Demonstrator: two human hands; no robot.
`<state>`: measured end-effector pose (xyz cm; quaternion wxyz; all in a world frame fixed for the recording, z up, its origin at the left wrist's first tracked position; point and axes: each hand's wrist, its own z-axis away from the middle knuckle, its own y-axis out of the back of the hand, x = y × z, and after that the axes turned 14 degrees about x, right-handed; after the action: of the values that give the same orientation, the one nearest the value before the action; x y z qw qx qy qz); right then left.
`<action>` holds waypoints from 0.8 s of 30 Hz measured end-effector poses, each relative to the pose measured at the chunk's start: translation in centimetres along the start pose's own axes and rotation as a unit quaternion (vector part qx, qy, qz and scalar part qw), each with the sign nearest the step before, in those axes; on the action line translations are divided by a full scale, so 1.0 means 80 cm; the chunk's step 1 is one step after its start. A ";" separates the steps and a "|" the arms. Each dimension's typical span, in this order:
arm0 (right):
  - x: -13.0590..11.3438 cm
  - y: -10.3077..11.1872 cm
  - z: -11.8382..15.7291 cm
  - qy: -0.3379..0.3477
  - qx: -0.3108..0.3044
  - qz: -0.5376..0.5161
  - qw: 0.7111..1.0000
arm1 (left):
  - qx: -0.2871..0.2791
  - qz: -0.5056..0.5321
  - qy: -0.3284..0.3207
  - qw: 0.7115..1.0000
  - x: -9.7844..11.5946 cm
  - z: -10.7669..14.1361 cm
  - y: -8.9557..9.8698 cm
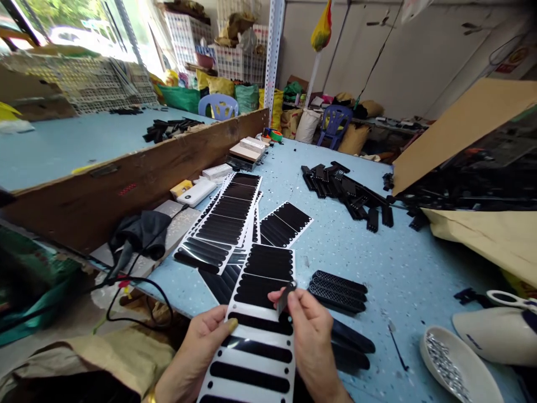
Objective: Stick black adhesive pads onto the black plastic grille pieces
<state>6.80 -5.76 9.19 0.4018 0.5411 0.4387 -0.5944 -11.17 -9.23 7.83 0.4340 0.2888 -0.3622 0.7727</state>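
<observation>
My left hand (200, 344) pinches the left edge of a white backing sheet (260, 336) with rows of black rounded strips. Several strips are gone from its middle, leaving white gaps. Between the thumb and fingers of my right hand (312, 336) is a black adhesive strip (284, 302), partly lifted from the sheet's right side; whether its far end still sticks cannot be made out. Just right of that hand lie black textured grip pieces (338, 291) and smooth black pieces (352, 346). More strip sheets (229, 212) overlap beyond the held one.
A heap of black parts (346, 190) lies at the far right, beside an open cardboard box (457, 126). Near right stands a bowl (428, 358) of small metal pieces. A wooden board (138, 182) edges the table's left, with a dark cloth (145, 238) and cable nearby.
</observation>
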 end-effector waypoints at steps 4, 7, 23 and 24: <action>-0.050 0.048 -0.035 0.097 0.142 -0.074 0.982 | 0.074 -0.140 -0.171 0.973 0.018 -0.043 -0.002; -0.067 0.095 -0.051 0.170 0.181 -0.017 0.969 | 0.164 -0.334 -0.369 0.852 0.034 -0.064 0.002; -0.020 0.145 0.002 0.382 -0.010 0.303 0.873 | -0.194 -0.221 -0.054 0.954 -0.012 -0.023 -0.149; -0.019 0.153 0.003 0.397 0.013 0.304 0.866 | -0.185 -0.212 -0.040 0.959 -0.011 -0.026 -0.151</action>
<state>18.52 -9.52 9.68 0.3475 0.8429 0.3675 -0.1836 -0.43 -3.56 9.73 0.6188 0.3049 -0.4461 0.5702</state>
